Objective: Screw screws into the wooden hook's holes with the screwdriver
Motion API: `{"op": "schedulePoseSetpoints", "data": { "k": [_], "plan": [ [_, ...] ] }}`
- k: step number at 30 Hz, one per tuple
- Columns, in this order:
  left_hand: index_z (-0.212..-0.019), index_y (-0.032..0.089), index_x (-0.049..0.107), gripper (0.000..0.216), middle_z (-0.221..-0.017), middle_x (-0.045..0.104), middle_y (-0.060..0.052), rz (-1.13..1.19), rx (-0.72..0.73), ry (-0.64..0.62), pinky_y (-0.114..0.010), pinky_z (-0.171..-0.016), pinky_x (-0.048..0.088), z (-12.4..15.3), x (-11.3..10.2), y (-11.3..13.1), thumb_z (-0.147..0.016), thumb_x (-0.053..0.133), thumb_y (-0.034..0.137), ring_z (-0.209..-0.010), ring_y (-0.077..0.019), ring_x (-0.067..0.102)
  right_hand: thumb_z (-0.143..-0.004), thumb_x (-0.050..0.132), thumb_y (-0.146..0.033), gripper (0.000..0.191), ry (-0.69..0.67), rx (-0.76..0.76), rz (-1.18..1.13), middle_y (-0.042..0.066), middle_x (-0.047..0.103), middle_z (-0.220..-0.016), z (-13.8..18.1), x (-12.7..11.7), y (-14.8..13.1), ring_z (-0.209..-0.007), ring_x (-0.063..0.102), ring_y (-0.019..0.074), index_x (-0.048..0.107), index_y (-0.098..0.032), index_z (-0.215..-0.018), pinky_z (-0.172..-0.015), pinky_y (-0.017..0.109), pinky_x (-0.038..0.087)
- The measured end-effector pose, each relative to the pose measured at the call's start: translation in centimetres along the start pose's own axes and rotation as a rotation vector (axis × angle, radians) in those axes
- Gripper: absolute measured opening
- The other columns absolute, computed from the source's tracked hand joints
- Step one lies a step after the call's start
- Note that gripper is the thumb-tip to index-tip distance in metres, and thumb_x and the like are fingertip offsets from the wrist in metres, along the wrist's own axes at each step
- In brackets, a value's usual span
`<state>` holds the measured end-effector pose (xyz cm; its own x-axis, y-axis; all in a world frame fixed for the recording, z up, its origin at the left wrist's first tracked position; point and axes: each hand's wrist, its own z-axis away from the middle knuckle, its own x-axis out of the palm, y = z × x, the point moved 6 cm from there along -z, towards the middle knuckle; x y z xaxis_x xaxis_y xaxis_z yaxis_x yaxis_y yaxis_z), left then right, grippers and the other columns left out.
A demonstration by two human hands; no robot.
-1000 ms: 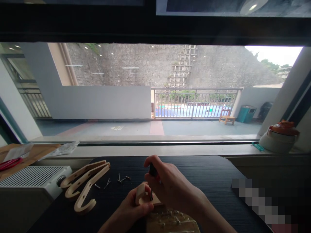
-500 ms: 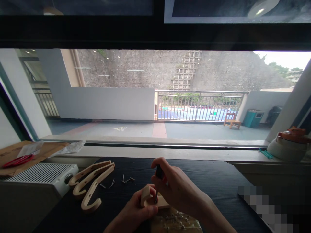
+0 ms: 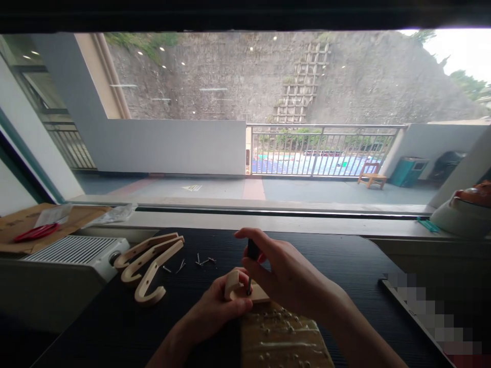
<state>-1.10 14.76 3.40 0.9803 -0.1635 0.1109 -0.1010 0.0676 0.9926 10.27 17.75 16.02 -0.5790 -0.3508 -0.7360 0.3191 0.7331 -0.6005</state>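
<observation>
My right hand (image 3: 286, 276) is wrapped round a short screwdriver (image 3: 251, 255) with a black and red handle, its tip pointing down into a wooden hook (image 3: 235, 290). My left hand (image 3: 220, 309) grips that hook from the left and below, pressing it against a wooden board (image 3: 280, 340) studded with small screws. Both hands sit at the near middle of a black table (image 3: 345, 266).
Three loose wooden hooks (image 3: 151, 268) lie to the left, with several small screws (image 3: 199, 262) beside them. A white ribbed appliance (image 3: 74, 253) and a cardboard sheet with red scissors (image 3: 34, 231) stand further left. A white and orange pot (image 3: 464, 209) rests on the window sill at right.
The camera has tilted down and nearer, showing more of the board. Both hands keep their grip on the screwdriver and hook, with only slight shifts of the fingers.
</observation>
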Motion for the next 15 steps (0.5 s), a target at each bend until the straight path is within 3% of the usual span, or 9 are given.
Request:
{"op": "schedulePoseSetpoints", "data": {
  "k": [7, 15],
  "plan": [
    [-0.090, 0.017, 0.059, 0.029, -0.081, 0.055, 0.001, -0.037, -0.030, 0.055, -0.023, -0.067, 0.036, 0.05, -0.32, -0.35, -0.067, 0.072, 0.028, -0.075, -0.0136, 0.048, -0.085, 0.045, -0.021, 0.038, -0.012, -0.045, -0.023, 0.000, 0.060, -0.077, -0.23, 0.29, -0.11, -0.068, 0.053, 0.0126, 0.041, -0.025, -0.123, -0.062, 0.025, 0.038],
    [-0.090, 0.015, 0.059, 0.027, -0.082, 0.057, 0.000, 0.019, -0.007, 0.002, -0.024, -0.067, 0.036, -0.12, 0.11, -0.31, -0.069, 0.071, 0.027, -0.074, -0.0134, 0.048, -0.085, 0.045, -0.021, 0.035, 0.020, -0.034, 0.016, 0.002, 0.060, -0.081, -0.31, 0.08, -0.27, -0.068, 0.053, 0.0131, 0.043, -0.026, -0.120, -0.061, 0.025, 0.037]
  ]
}}
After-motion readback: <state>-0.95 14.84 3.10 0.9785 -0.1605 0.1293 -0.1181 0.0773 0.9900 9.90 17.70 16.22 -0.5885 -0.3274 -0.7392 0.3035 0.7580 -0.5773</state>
